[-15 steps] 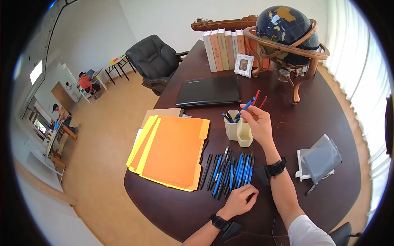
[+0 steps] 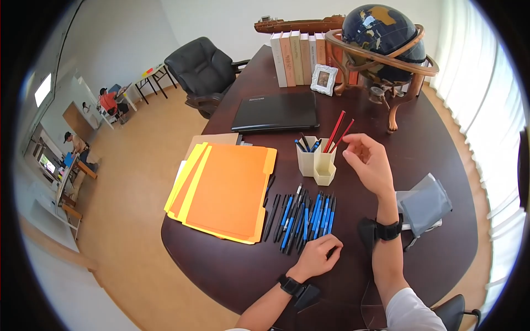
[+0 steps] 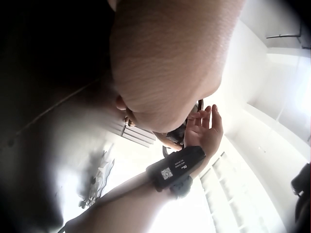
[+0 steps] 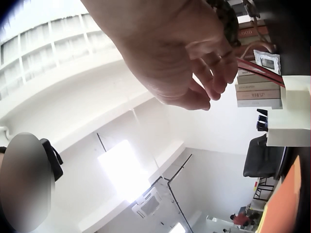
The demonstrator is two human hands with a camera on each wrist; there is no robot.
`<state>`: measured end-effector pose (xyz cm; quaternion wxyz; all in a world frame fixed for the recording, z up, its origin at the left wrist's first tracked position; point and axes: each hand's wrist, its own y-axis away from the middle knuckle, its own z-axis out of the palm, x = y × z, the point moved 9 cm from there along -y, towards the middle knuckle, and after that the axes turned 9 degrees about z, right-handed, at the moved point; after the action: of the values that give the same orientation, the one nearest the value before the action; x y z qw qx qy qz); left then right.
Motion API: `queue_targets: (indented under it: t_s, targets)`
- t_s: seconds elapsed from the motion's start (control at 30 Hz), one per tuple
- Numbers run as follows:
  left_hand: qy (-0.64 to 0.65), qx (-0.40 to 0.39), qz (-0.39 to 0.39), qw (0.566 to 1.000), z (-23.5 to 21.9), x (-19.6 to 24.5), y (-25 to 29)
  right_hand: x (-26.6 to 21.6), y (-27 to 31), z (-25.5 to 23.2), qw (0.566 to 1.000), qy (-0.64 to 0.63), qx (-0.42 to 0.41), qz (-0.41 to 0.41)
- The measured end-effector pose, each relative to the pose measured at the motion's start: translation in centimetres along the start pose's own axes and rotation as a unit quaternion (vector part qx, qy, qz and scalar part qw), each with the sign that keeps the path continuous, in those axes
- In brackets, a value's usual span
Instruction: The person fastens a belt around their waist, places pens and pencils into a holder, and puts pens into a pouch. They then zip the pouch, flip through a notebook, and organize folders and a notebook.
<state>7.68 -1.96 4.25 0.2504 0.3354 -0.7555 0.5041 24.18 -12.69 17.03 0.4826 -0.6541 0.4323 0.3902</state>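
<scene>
My right hand (image 2: pixel 372 164) hovers just right of the cream pen holder (image 2: pixel 307 164), its fingers loosely bent with nothing between them. In the holder's back-left compartment stand several blue and black pens (image 2: pixel 312 145). Two red pencils or pens (image 2: pixel 334 132) lean out of another compartment, close to my right fingertips; the front compartment looks bare inside. My left hand (image 2: pixel 316 257) rests on the desk, loosely curled, at the near end of a spread of blue and black pens (image 2: pixel 309 218). In the left wrist view, the left hand's fingers are mostly hidden behind its wrist.
Orange and yellow folders (image 2: pixel 226 193) lie left of the pens. Behind the holder sits a closed black laptop (image 2: pixel 276 112), with books (image 2: pixel 294 58), a photo frame (image 2: pixel 323 80) and a large globe (image 2: pixel 381 41) beyond. Grey mesh pouches (image 2: pixel 425 204) lie at right.
My right hand has let go of the blue pen at the holder and moved right, away from it. The left hand stays by the pens. The head view has shifted slightly.
</scene>
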Motion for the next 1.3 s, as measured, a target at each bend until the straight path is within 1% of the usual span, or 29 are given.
queue_targets:
  t_s: [0.13, 0.17, 0.27, 0.3, 0.4, 0.53, 0.57, 0.67, 0.7, 0.8, 0.9, 1.0, 1.1, 1.2, 1.3]
  targets:
    - [-0.005, 0.002, 0.011, 1.0, -0.1, 0.3, -0.2, 0.5, 3.1, 1.9, 0.99, 0.103, -0.096, 0.03]
    - [-0.007, 0.002, 0.01, 1.0, -0.1, 0.1, -0.1, 1.0, 3.9, 2.1, 0.985, 0.132, -0.113, 0.015]
    - [-0.009, 0.002, 0.012, 1.0, -0.1, 0.2, -0.1, 1.4, 5.8, 2.3, 0.963, 0.2, -0.177, 0.026]
    - [-0.011, 0.008, 0.027, 1.0, -0.2, 0.3, -0.1, 1.1, 6.2, 2.2, 0.962, 0.209, -0.174, 0.029]
    - [-0.011, 0.002, 0.016, 1.0, 0.0, 0.3, 0.0, 2.0, 6.5, 2.4, 0.964, 0.211, -0.163, 0.013]
    - [-0.017, -0.003, 0.018, 1.0, 0.1, 0.4, 0.0, 4.5, 6.5, 4.4, 0.938, 0.28, -0.201, -0.036]
    - [-0.017, -0.003, 0.018, 1.0, 0.1, 0.5, -0.1, 5.5, 6.5, 4.9, 0.935, 0.278, -0.219, -0.006]
    - [-0.019, 0.003, 0.034, 0.999, 0.2, 0.4, 0.0, 8.9, 6.5, 5.5, 0.927, 0.312, -0.203, 0.041]
    - [-0.019, -0.004, 0.024, 1.0, 0.2, 0.4, 0.0, 10.1, 6.6, 5.4, 0.92, 0.331, -0.198, 0.076]
    - [-0.019, -0.01, 0.018, 1.0, 0.3, 0.5, -0.1, 12.3, 6.6, 5.4, 0.916, 0.315, -0.216, 0.126]
    - [-0.021, -0.014, 0.026, 0.999, 0.3, 0.7, -0.1, 11.9, 6.7, 5.3, 0.901, 0.355, -0.21, 0.134]
    - [-0.018, -0.025, 0.038, 0.999, 0.7, 1.1, -0.1, 10.5, 6.7, 6.1, 0.915, 0.306, -0.248, 0.083]
    - [-0.02, -0.038, 0.048, 0.998, 0.9, 1.6, -0.2, 9.6, 7.0, 6.6, 0.917, 0.259, -0.295, 0.079]
    - [-0.022, -0.049, 0.042, 0.998, 1.1, 1.6, -0.1, 10.0, 7.7, 7.0, 0.898, 0.262, -0.348, 0.069]
    - [-0.022, -0.05, 0.052, 0.997, 1.2, 1.9, -0.1, 9.8, 8.0, 7.1, 0.895, 0.289, -0.336, 0.047]
